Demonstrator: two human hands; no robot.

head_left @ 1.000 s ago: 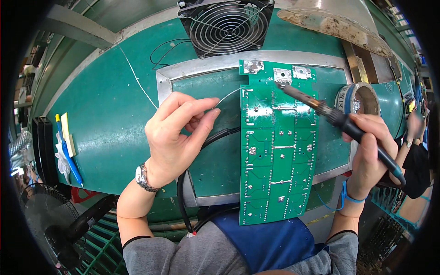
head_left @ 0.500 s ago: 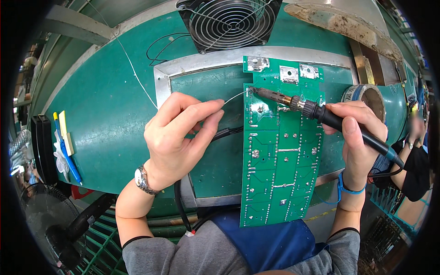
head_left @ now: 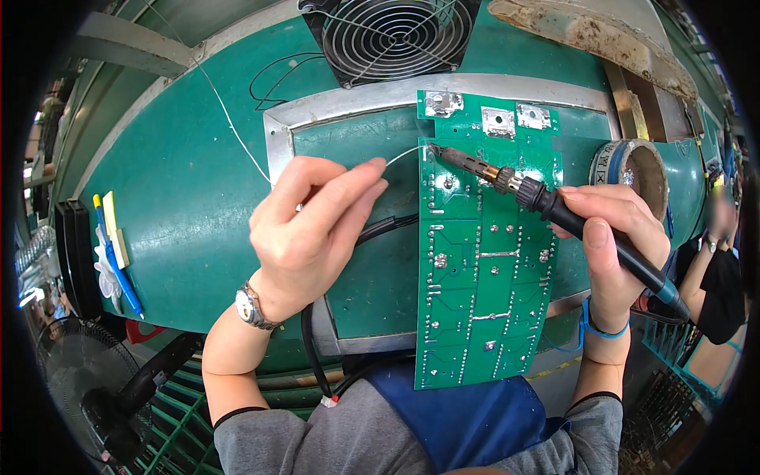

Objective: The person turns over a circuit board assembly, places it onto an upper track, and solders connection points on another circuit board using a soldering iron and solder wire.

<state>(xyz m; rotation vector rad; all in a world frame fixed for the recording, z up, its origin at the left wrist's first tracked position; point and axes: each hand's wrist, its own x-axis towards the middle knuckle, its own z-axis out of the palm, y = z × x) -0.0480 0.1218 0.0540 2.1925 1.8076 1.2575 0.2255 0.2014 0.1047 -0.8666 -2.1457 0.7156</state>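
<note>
A long green circuit board [head_left: 495,297] lies solder side up in front of me, its near end reaching over my lap. My left hand [head_left: 317,218] pinches a thin solder wire [head_left: 404,156] between thumb and forefinger, left of the board. That wire's tip meets the board's upper left edge, and its tail runs up to the far left. In my right hand [head_left: 613,241] is a soldering iron [head_left: 534,194], gripped like a pen by its black handle. The iron's tip touches the board beside the wire's end, at the upper left edge. Fingers of both hands are closed.
A black fan with a wire guard [head_left: 400,39] stands at the back. Right of the board is a round cardboard-like ring [head_left: 641,178]. A blue pen [head_left: 123,273] lies at the far left, and a floor fan [head_left: 87,388] stands lower left. Another person's arm [head_left: 701,273] shows at the far right.
The iron's tip has shifted slightly up and left along the board's edge. My left hand stays nearly in place, still holding the wire.
</note>
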